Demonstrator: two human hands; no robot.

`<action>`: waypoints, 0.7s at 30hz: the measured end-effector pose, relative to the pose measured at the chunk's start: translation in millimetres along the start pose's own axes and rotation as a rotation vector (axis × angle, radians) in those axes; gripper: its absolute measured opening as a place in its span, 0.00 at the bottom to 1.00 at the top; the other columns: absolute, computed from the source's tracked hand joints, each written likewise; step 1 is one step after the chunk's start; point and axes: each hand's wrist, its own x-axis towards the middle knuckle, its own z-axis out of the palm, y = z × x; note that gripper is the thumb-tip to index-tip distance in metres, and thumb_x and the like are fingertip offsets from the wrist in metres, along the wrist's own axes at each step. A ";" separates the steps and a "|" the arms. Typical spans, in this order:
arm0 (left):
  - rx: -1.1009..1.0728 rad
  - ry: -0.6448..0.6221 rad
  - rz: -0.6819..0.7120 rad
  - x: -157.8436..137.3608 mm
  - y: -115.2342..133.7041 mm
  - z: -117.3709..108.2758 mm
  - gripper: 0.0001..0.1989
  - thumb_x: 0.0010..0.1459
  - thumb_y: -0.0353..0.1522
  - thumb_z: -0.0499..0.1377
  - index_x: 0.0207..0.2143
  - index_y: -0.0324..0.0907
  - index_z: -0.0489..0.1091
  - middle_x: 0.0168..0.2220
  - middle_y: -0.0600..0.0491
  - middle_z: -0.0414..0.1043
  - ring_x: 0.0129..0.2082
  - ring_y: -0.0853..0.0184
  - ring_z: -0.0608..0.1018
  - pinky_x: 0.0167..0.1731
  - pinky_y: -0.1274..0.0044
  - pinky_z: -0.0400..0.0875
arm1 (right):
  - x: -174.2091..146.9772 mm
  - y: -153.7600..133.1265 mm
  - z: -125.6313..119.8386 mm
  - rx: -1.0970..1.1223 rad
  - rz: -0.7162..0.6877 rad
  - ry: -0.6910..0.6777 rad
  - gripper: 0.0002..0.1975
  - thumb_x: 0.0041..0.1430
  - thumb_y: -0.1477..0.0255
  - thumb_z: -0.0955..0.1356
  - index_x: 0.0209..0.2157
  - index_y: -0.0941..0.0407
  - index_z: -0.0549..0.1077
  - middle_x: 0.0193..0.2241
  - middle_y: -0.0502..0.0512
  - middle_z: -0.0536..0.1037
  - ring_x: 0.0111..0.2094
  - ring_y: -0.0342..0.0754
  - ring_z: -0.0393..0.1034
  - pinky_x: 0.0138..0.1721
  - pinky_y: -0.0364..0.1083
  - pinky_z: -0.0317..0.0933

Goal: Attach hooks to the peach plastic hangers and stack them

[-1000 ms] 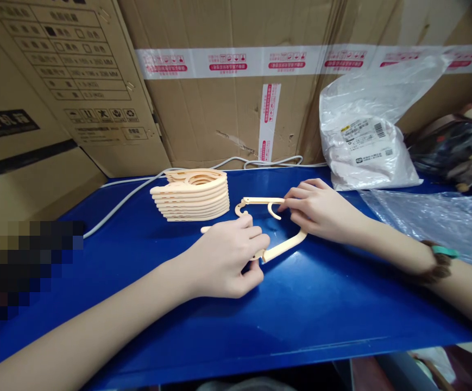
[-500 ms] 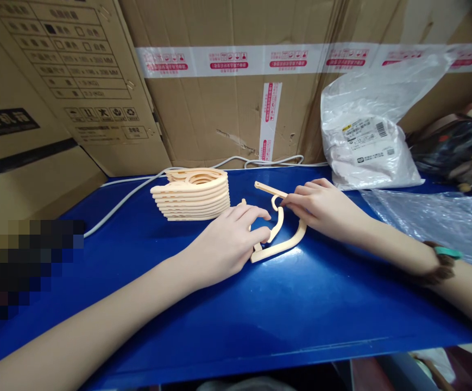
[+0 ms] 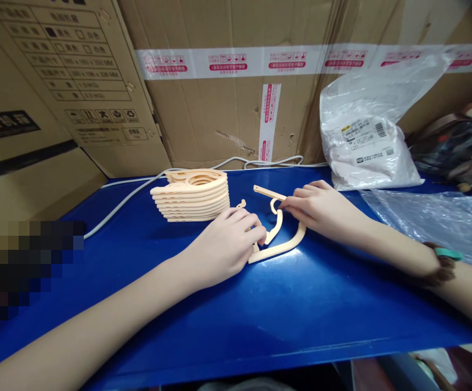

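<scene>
A cream plastic folding clothes hanger [image 3: 279, 250] lies partly unfolded on the blue table, its curved arm facing me and a thin straight bar pointing up and left. My right hand [image 3: 321, 209] pinches it near the hook, where bar and curved arm meet. On its left side, my left hand [image 3: 233, 241] has its fingers curled over a cream part, whose small end [image 3: 241, 203] pokes out past the knuckles. What lies under the left fingers is mostly hidden. Just beyond that hand rises a neat stack of folded cream hangers [image 3: 190, 198].
Cardboard boxes [image 3: 219, 119] wall off the back and left. A white cable [image 3: 127, 198] runs along the rear table edge. At right stand a white plastic parcel bag [image 3: 366, 141] and a flat clear plastic sheet [image 3: 427, 222]. A blurred dark patch covers the left edge.
My left fingers have curled in more tightly and shifted slightly left, with the small cream end tilting. The hanger moved a little left; my right hand stays nearly still.
</scene>
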 end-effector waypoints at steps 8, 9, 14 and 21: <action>-0.081 -0.038 -0.010 -0.7 4.9 -0.2 0.11 0.62 0.40 0.55 0.37 0.40 0.67 0.39 0.51 0.70 0.40 0.62 0.69 0.44 0.69 0.61 | 0.5 -1.8 -1.1 0.050 0.000 -0.049 0.15 0.66 0.74 0.58 0.45 0.55 0.75 0.31 0.55 0.76 0.31 0.48 0.69 0.42 0.49 0.54; -0.083 -0.041 -0.006 -0.7 4.8 0.0 0.11 0.63 0.39 0.55 0.37 0.40 0.67 0.39 0.51 0.70 0.40 0.62 0.69 0.44 0.69 0.62 | 0.6 -2.1 -1.3 0.056 0.001 -0.059 0.15 0.66 0.74 0.58 0.45 0.56 0.75 0.31 0.55 0.76 0.31 0.48 0.69 0.41 0.49 0.54; -0.087 -0.050 0.010 -0.1 4.6 -0.9 0.07 0.64 0.33 0.52 0.35 0.39 0.67 0.37 0.50 0.70 0.38 0.63 0.70 0.41 0.71 0.63 | 0.7 -3.0 -2.4 0.081 -0.028 -0.091 0.15 0.66 0.73 0.58 0.46 0.56 0.74 0.32 0.54 0.75 0.31 0.47 0.69 0.41 0.48 0.54; -0.106 -0.043 0.040 0.9 4.8 -0.9 0.08 0.62 0.29 0.50 0.35 0.37 0.68 0.37 0.49 0.71 0.38 0.63 0.70 0.43 0.71 0.63 | -1.1 -4.0 -7.7 0.112 -0.063 -0.141 0.13 0.67 0.70 0.59 0.42 0.54 0.74 0.32 0.53 0.73 0.29 0.46 0.67 0.34 0.45 0.53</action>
